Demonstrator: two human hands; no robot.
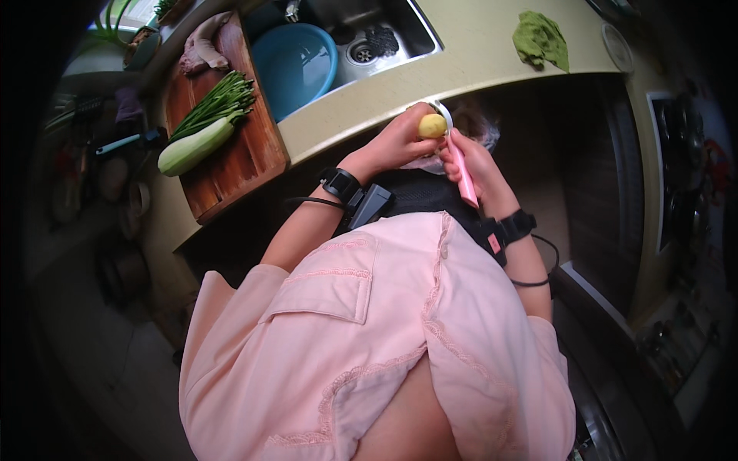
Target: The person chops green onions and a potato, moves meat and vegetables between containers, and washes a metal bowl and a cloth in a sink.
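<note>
My left hand (402, 138) grips a yellow potato (432, 126), whose flesh shows on the side towards me. In my right hand (470, 164) is a vegetable peeler with a pink handle (463, 170). The peeler's pale curved head (445, 115) lies against the right side of the potato. Both hands are in front of the counter's edge. Below and behind them is a clear plastic bag (487, 135), partly hidden by my hands; its contents are hard to make out.
A wooden cutting board (253, 152) holds a pale green squash (196, 148), a bunch of green stalks (213, 106) and raw meat (204, 46). A blue basin (297, 69) stands in the steel sink (398, 63). On the counter (473, 52) lies a crumpled green cloth (541, 41).
</note>
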